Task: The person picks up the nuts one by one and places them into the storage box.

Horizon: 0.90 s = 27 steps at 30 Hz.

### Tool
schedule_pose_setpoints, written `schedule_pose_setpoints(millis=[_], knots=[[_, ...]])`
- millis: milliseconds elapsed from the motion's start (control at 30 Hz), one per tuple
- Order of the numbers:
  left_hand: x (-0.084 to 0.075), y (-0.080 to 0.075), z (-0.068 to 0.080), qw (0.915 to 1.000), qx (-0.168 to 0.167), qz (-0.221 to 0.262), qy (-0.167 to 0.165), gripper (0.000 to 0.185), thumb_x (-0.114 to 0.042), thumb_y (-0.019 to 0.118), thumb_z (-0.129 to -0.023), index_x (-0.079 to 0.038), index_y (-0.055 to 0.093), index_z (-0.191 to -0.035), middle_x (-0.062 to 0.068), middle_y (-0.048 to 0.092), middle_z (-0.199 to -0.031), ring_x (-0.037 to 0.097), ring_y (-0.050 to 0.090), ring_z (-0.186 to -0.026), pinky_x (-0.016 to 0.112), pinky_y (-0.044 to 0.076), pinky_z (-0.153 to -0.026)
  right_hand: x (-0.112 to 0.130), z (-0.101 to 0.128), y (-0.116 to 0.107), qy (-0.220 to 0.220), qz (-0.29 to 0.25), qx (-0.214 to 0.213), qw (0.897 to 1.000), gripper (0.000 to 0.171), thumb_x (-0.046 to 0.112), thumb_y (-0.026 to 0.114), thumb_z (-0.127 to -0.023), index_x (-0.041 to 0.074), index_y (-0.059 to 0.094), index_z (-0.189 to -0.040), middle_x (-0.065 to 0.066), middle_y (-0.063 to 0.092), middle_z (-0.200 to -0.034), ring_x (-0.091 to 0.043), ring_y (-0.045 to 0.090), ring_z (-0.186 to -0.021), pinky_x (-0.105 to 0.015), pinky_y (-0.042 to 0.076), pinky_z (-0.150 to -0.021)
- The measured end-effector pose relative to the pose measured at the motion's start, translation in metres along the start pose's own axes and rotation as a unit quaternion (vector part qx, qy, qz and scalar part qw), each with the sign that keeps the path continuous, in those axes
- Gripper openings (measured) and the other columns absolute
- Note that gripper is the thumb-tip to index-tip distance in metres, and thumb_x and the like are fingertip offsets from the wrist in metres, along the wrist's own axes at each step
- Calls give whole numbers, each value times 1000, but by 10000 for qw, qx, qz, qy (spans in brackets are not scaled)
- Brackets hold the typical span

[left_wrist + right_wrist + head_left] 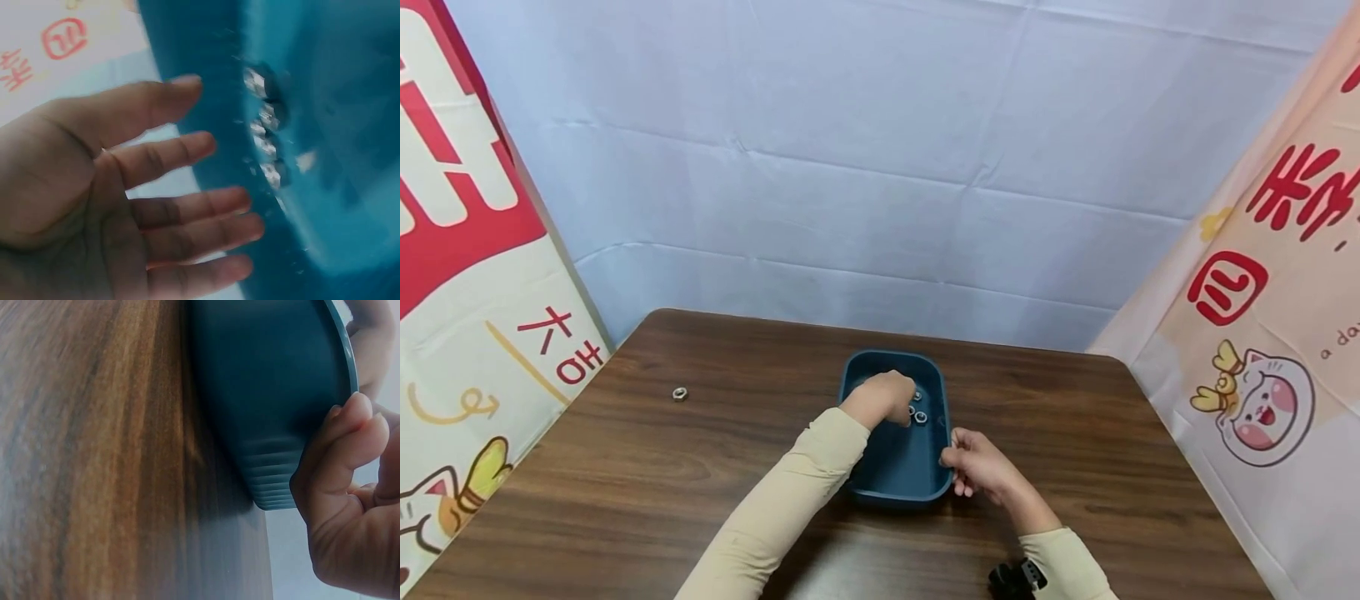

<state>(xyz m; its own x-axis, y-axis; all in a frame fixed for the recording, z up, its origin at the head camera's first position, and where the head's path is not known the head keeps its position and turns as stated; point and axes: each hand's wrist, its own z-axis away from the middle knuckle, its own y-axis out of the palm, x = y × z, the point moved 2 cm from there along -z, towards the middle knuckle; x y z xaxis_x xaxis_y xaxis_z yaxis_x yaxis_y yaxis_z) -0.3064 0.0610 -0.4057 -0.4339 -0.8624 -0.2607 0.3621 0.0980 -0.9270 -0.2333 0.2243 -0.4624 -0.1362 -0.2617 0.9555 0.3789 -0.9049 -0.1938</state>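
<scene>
A dark blue plastic bin (pixel 898 471) stands on the table, with several metal hex nuts (pixel 921 417) (pixel 272 175) lying on its floor. My left hand (pixel 887 396) reaches in over the bin's far half, close above the nuts. In the left wrist view its fingers (pixel 187 237) are loosely extended and spread, with nothing held between them. At the bin's right side, my right hand (pixel 979 467) pinches the rim between thumb and curled fingers; the right wrist view shows its fingers (pixel 331 462) against the bin's outer wall (pixel 269 375).
One more hex nut (pixel 680 393) lies on the wooden table (pixel 737 358), well left of the bin. A pale cloth (pixel 880 183) hangs behind the table's far edge, and printed banners (pixel 1262 333) hang at both sides.
</scene>
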Motion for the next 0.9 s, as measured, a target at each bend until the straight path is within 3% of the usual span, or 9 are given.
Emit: schedule_pose_setpoints(millis=[233,367,500,700,900], knots=[[-7,-16,27,9993,-205,-270,132,27,-20,69,-86,-11,65,-111,0,55,-76,13,51,-63,27,42,-56,0,-1,1,34,3,-37,10000,12,-1,48,-82,5,40,-75,-4,48,-51,-8,47,-38,-20,40,-36],[-6,-22,38,9984,-227,-501,125,40,-24,70,-85,-16,61,-123,1,62,-101,12,56,-76,27,46,-61,-1,-1,1,48,-41,-39,10000,12,0,49,-81,5,40,-75,-4,48,-51,-8,48,-38,-20,40,-36],[-3,-22,47,9969,-355,-678,200,44,-26,70,-85,-19,59,-127,3,58,-117,15,57,-94,29,49,-69,0,2,1,87,-26,-66,9999,11,0,50,-81,4,41,-75,-4,49,-51,-8,48,-38,-20,40,-36],[10,-19,61,9903,-884,-830,680,39,-25,69,-86,-18,62,-124,5,57,-118,18,54,-103,32,50,-74,2,5,0,76,4,-111,9999,11,0,50,-80,3,41,-76,-5,49,-51,-8,47,-38,-20,40,-35],[30,-20,76,9858,-1192,-896,772,35,-23,70,-85,-14,65,-119,8,58,-111,20,56,-97,32,51,-68,3,3,2,64,-40,-46,10000,11,-1,51,-80,4,41,-76,-4,49,-51,-8,48,-38,-20,40,-35]])
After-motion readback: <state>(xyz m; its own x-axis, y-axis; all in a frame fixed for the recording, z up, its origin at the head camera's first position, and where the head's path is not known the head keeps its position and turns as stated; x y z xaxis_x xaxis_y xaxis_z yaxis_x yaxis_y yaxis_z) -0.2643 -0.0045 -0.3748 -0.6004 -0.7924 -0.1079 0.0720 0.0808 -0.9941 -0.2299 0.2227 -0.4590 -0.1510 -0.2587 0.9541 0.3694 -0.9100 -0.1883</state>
